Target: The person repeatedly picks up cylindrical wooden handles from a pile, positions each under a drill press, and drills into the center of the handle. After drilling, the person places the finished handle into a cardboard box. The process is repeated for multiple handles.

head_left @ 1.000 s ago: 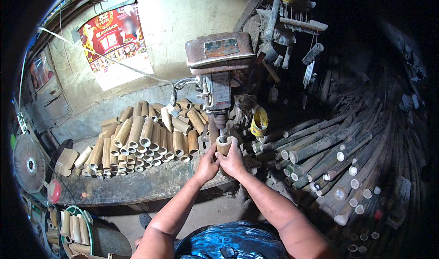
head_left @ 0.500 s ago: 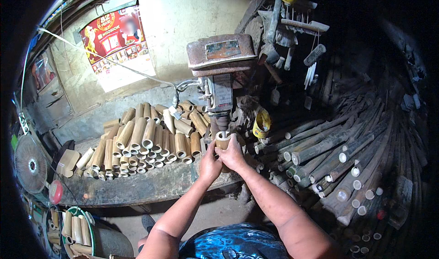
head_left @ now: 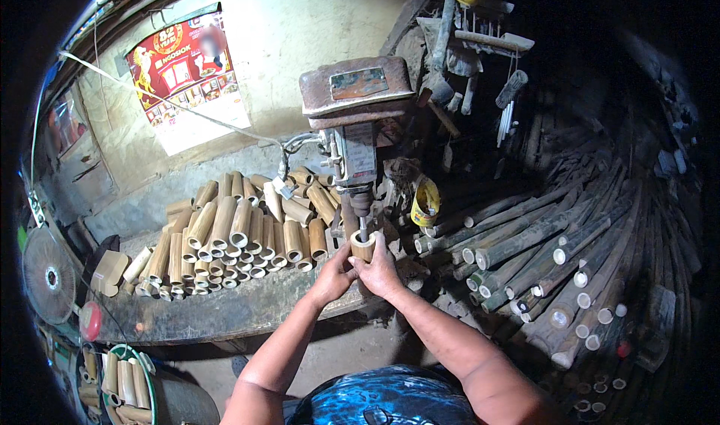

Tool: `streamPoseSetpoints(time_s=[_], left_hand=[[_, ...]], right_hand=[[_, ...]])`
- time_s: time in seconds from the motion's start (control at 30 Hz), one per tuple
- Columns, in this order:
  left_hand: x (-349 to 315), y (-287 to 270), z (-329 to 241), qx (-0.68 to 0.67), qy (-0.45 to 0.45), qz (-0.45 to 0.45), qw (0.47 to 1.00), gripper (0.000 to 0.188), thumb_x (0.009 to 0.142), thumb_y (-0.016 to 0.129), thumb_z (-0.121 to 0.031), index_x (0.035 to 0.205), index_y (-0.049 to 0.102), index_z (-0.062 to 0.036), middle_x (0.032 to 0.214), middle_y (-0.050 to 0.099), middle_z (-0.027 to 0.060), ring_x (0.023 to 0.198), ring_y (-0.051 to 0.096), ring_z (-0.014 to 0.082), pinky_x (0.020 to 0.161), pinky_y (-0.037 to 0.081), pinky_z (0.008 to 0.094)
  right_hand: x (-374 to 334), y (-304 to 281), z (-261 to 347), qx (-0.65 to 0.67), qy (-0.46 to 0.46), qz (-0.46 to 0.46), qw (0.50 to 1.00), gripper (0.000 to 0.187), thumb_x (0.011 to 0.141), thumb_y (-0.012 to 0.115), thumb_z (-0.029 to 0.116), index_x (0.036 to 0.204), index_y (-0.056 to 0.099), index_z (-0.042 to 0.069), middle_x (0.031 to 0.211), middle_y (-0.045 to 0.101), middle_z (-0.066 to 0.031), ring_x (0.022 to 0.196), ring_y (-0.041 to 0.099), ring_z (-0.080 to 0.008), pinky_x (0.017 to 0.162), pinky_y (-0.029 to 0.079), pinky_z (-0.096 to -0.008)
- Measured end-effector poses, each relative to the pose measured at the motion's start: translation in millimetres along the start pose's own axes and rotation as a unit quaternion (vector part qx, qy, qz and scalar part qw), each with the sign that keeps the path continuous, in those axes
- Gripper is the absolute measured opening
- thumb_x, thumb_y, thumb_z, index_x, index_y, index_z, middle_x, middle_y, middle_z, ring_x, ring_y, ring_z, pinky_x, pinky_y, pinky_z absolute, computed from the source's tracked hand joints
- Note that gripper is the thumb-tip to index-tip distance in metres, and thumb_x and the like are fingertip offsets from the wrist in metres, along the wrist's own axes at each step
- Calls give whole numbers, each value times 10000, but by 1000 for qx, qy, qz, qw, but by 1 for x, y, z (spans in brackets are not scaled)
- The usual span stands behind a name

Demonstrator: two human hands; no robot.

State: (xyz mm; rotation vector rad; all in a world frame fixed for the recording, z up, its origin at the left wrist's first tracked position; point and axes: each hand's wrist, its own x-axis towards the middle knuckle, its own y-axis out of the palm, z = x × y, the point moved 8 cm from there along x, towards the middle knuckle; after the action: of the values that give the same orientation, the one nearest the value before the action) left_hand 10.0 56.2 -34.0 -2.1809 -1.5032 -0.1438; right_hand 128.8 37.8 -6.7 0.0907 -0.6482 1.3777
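Note:
A short bamboo tube stands upright under a rusty drill press, its open end facing up. The bit reaches down into the tube's mouth. My left hand is closed on the tube's left side, and my right hand wraps its right side. The tube's lower end is hidden behind my fingers. Left of the press, a heap of cut bamboo tubes lies stacked on the workbench.
Long bamboo poles lie piled at the right. A yellow container hangs beside the press. At the far left stand a fan and a green-rimmed bin holding tubes. A cable runs along the wall to the press.
My hands and the bamboo tube have moved down a little, so more of the bit shows above its mouth. The whole view has shifted slightly.

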Motion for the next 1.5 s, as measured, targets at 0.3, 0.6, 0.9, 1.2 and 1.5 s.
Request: streamPoseSetpoints(time_s=[0.3,0.6,0.9,1.2,1.5], left_hand=[[-39,21,7,134,-81,-105,982,747,732,795,-223,1370,442,-60,1069,681,222,912,699,328,797,556,421],[-107,94,-42,248,279,139,917,624,706,693,-59,1309,536,-58,1303,541,194,1276,474,421,1112,370,460],[-24,43,38,-128,-48,55,989,891,787,687,-119,1520,184,-56,1477,391,214,1337,434,317,1095,380,399],[12,4,-20,116,-38,-110,986,743,820,702,-98,1462,329,-116,1127,658,165,945,673,242,793,537,374],[7,-14,-33,106,84,-165,977,786,792,745,-152,1467,347,-94,1116,655,223,878,667,298,778,526,397]], right_hand=[[-54,7,-82,222,170,13,960,887,832,744,453,1454,269,36,1386,433,-180,1258,459,-295,1049,379,-433],[-116,17,-127,471,493,265,682,306,884,674,311,1086,613,89,884,666,-44,772,668,-200,660,568,-409],[-23,15,-81,237,201,180,933,569,706,676,-75,1234,499,38,1096,603,-80,981,603,-186,788,528,-357],[42,-18,13,76,-25,92,992,626,676,801,82,1204,471,18,1157,611,-185,1119,597,-309,969,462,-426],[42,-12,33,4,-22,56,998,611,711,815,159,1145,416,-3,1083,616,-276,1060,611,-440,875,484,-499]])
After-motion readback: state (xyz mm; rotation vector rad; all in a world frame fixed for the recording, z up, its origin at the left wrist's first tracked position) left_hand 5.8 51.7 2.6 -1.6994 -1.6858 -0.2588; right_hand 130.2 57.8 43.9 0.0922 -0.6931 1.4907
